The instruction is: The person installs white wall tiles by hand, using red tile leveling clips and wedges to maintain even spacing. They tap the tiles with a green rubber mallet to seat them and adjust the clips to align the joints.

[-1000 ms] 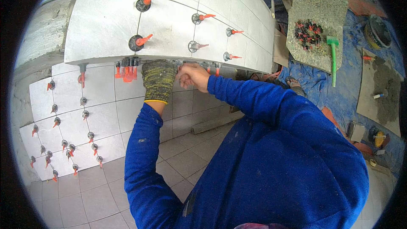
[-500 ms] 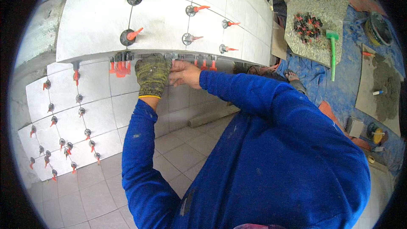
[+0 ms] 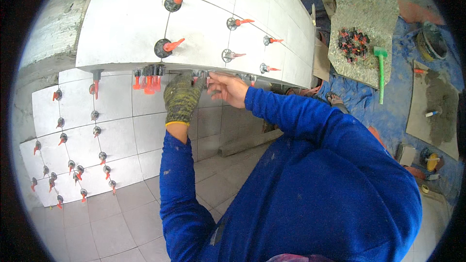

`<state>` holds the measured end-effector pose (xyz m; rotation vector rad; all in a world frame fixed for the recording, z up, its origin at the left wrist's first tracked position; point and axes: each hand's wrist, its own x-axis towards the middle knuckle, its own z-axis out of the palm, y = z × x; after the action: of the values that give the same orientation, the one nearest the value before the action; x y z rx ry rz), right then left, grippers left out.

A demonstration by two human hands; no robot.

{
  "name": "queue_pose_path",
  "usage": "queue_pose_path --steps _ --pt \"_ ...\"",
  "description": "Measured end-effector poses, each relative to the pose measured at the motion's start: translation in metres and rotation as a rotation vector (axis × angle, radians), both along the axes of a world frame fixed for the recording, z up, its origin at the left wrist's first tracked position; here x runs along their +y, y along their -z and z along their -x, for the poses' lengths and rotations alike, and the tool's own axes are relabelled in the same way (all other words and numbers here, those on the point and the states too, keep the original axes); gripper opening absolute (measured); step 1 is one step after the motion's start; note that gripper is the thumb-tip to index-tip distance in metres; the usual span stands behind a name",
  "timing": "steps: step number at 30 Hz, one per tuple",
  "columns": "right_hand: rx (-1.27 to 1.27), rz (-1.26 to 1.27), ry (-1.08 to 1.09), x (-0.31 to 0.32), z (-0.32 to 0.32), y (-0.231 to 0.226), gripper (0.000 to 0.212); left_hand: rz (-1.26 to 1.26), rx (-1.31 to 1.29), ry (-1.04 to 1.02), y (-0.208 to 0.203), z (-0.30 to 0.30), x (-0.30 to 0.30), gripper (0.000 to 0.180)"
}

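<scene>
at the front of the ledge [image 3: 116,29], your left hand [image 3: 182,98], gloved, and right hand [image 3: 228,90], bare, curl beside red clips [image 3: 149,83]; whether gripping one, i cannot tell. top clips [image 3: 163,47] straddle the ledge's joints, probably keeping tiles [image 3: 206,29] level. right of the ledge lies a mallet [image 3: 380,52].

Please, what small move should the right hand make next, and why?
Perhaps the bare right hand should gently turn the small clip between the hands, at the edge of the white tiled ledge: its bent fingers are close to it, and the gloved left hand is at the same edge. Whether either hand grips anything is unclear.
</scene>
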<state>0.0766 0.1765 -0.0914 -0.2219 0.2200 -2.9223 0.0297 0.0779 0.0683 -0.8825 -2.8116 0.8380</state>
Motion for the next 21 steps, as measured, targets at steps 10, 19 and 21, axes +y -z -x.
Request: queue_pose_path --steps 10,19,21 --pt "0.239 0.216 -0.125 -0.01 0.025 0.022 0.029 -0.801 -0.281 -0.062 0.024 -0.027 -0.041 0.032" --pt "0.059 -0.272 0.002 0.003 0.002 0.01 0.025 -1.74 -0.439 -0.365 0.102 -0.037 -0.045 0.028" --pt "0.0 -0.455 0.047 0.0 -0.005 0.005 0.033 -1.932 -0.605 -0.47 0.115 -0.029 -0.042 0.03"
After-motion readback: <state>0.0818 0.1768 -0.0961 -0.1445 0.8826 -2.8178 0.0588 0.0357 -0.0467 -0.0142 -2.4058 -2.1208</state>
